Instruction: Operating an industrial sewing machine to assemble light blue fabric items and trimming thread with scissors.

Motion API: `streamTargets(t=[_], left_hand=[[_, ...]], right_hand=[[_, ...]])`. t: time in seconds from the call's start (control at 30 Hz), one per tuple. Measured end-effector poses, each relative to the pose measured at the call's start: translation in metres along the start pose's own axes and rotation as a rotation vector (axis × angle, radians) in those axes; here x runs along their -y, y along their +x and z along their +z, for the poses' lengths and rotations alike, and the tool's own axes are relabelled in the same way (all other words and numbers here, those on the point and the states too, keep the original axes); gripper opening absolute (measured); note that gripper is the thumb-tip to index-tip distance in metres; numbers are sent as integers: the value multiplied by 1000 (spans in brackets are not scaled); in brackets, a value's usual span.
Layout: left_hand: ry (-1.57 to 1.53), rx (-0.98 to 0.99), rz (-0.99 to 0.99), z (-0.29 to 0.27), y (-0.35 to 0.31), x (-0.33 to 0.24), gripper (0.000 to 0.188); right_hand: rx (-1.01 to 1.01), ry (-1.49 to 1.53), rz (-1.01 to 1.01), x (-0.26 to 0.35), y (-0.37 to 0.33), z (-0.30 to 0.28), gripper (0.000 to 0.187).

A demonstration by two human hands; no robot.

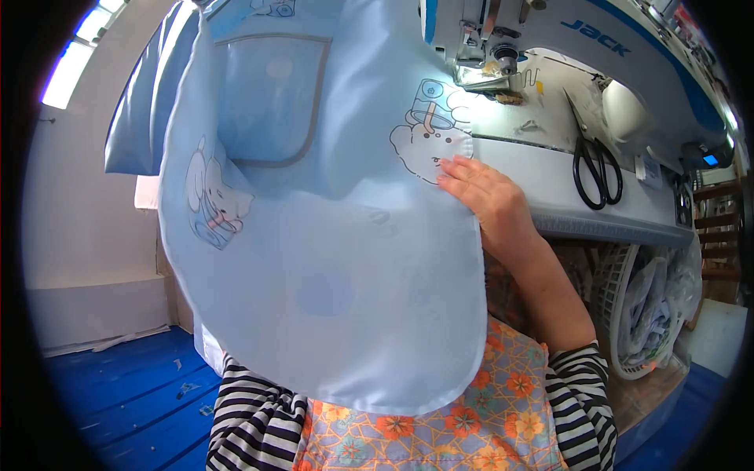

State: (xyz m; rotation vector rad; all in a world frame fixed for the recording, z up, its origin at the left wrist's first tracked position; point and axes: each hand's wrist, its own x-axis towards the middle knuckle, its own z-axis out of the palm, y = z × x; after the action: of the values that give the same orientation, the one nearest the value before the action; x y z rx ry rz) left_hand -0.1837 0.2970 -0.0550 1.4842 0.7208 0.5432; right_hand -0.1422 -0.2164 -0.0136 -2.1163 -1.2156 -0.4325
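A light blue garment (353, 235), with cartoon-dog prints and a grey-edged pocket (271, 102), spreads over my lap and up against the sewing machine (565, 39). My right hand (483, 192) is closed over the garment's right edge beside a dog print, its fingers on top and the thumb hidden. Beyond that hand, cloth reaches toward the lit presser foot (483, 74); whether it lies under the foot I cannot tell. Only the striped sleeve (255, 416) of my left arm shows, running beneath the garment, which hides the hand.
Black-handled scissors (597, 165) lie on the machine table (644, 208), right of my hand. Below the table stands a white basket (620, 314) holding plastic bags and cloth. A pale wall (94, 228) and blue floor (141, 392) are at the left.
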Motion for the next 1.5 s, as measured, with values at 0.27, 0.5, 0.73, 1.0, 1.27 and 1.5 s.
streamTargets(t=[0.27, 0.5, 0.73, 1.0, 1.27, 1.5], left_hand=[[-187, 48, -110, 18, 15, -15, 33], [25, -571, 1124, 115, -137, -92, 42], [1291, 1060, 1439, 127, -245, -146, 31], [1169, 1173, 785, 104, -246, -65, 21], [607, 619, 845, 289, -230, -50, 19], [242, 767, 520, 267, -208, -31, 20]], right_hand=[[-4, -119, 79, -2, 13, 5, 29], [52, -94, 95, 0, -1, 9, 36], [100, -60, 46, 19, -25, 4, 39], [-64, -84, -15, 26, -41, 41, 29], [-227, 167, -161, 20, -74, 48, 28], [-829, -393, 1198, -110, -314, -176, 16]])
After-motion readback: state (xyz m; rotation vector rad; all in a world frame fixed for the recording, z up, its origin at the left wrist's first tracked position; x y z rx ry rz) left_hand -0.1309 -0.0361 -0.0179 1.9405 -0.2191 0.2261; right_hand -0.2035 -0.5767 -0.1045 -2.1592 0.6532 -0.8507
